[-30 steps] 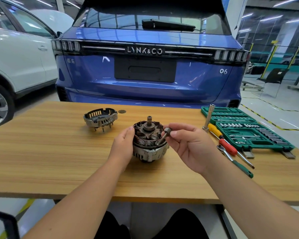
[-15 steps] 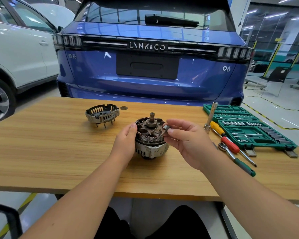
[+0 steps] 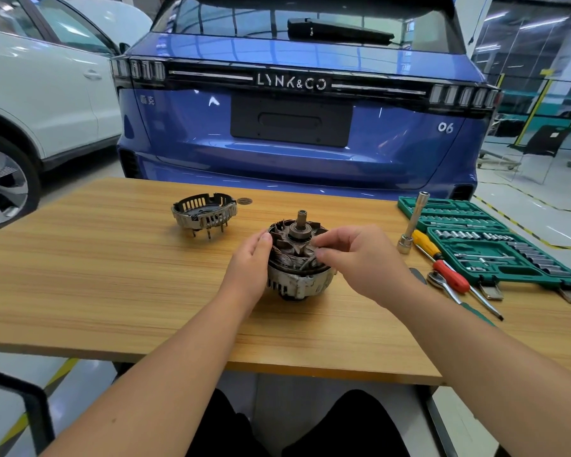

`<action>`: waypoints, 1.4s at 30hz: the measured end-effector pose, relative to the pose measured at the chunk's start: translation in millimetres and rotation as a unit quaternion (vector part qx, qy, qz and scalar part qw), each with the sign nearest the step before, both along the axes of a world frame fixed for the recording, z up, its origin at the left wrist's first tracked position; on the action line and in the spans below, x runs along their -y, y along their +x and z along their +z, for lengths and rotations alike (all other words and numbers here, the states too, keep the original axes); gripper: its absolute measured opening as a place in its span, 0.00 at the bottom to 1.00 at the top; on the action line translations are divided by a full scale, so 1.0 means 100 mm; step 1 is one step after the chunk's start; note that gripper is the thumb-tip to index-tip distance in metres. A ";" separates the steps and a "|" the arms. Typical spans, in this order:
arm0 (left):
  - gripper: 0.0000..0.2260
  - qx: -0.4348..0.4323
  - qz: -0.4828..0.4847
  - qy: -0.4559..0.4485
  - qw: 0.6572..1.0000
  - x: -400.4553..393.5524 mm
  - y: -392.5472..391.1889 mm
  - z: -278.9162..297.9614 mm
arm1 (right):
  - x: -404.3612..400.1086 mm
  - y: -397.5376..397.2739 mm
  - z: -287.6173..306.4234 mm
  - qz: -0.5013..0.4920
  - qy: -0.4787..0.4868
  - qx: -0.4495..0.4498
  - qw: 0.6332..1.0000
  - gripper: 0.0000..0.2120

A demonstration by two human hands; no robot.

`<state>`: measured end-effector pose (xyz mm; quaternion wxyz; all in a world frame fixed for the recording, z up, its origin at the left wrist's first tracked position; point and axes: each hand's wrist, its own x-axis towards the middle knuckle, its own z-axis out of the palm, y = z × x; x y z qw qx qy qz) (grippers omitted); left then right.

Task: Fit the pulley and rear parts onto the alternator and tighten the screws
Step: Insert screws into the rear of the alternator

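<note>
Both hands on alternator point(image 3: 299, 258), right hand point(image 3: 360, 258) lowered

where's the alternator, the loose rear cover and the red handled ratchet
alternator point(image 3: 299, 282): head view, on its pale lower housing
rear cover point(image 3: 202, 218): head view, on its slotted side wall
red handled ratchet point(image 3: 450, 275): head view, on the red grip
</note>
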<state>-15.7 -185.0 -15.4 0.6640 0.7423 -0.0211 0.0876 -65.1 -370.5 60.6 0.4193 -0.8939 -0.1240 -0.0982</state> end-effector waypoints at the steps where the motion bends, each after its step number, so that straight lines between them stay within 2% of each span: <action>1: 0.21 0.002 0.000 0.002 1.000 0.00 0.00 0.00 | -0.01 0.00 0.02 0.005 -0.046 0.031 0.998 0.08; 4: 0.22 0.006 0.003 0.010 1.000 0.00 0.00 0.00 | -0.03 -0.02 0.10 0.036 -0.116 0.073 0.990 0.09; 15: 0.22 -0.001 0.005 0.020 1.000 0.00 -0.03 0.01 | -0.03 -0.08 0.26 0.072 -0.222 0.055 0.971 0.12; 21: 0.21 0.004 0.007 0.020 1.000 0.00 -0.02 0.00 | -0.04 -0.07 0.19 0.071 -0.223 0.092 0.968 0.11; 26: 0.21 0.009 0.005 0.023 1.000 0.00 -0.02 -0.01 | -0.08 -0.04 0.10 0.071 -0.222 0.072 0.970 0.11; 30: 0.21 0.008 0.002 0.025 1.000 -0.01 -0.01 -0.01 | -0.13 -0.06 -0.02 0.095 -0.281 0.142 0.944 0.10; 37: 0.21 0.020 0.015 0.045 0.999 0.00 -0.02 -0.02 | -0.09 -0.13 -0.22 0.077 -0.239 0.184 0.950 0.11; 39: 0.22 0.019 0.010 0.043 0.999 0.00 -0.02 -0.02 | -0.07 -0.12 -0.22 0.057 -0.192 0.182 0.962 0.13; 42: 0.21 0.017 0.012 0.039 0.999 0.00 -0.02 -0.02 | -0.05 -0.09 -0.23 0.012 -0.131 0.171 0.976 0.10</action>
